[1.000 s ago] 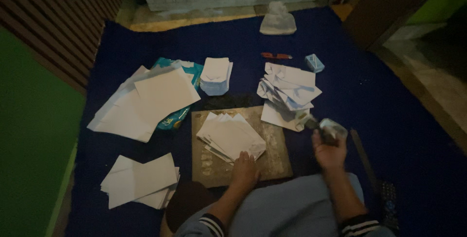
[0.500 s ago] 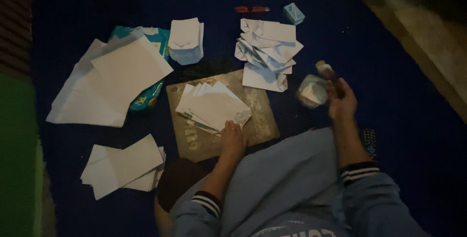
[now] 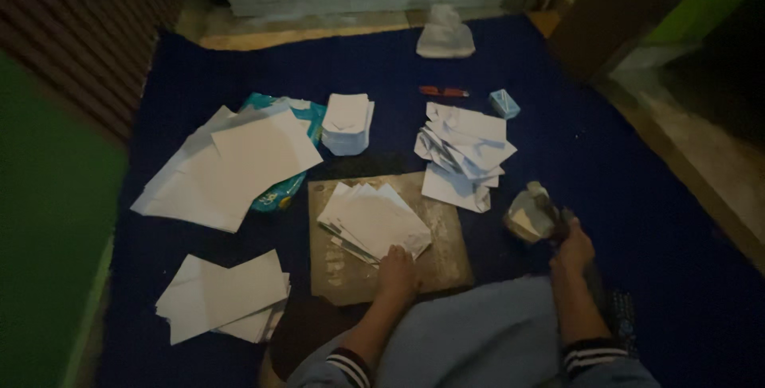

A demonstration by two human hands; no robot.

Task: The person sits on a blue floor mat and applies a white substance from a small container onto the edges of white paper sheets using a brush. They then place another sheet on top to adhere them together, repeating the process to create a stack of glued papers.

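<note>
- Head view: the left hand (image 3: 396, 271) lies flat, fingers loose, on the near corner of a fanned paper stack (image 3: 373, 221) on a brown board (image 3: 446, 256).
- The right hand (image 3: 572, 246) grips a small crumpled container (image 3: 531, 213), just right of the board, on the blue mat (image 3: 606, 141).

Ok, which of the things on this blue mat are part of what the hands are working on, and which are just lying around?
In hand:
left hand on the fanned paper stack
wooden board under it
right hand at a small crumpled packet

Lying about:
large white sheets
lower-left sheets
folded-paper piles
red pen-like stick
small blue box
white bag
</note>
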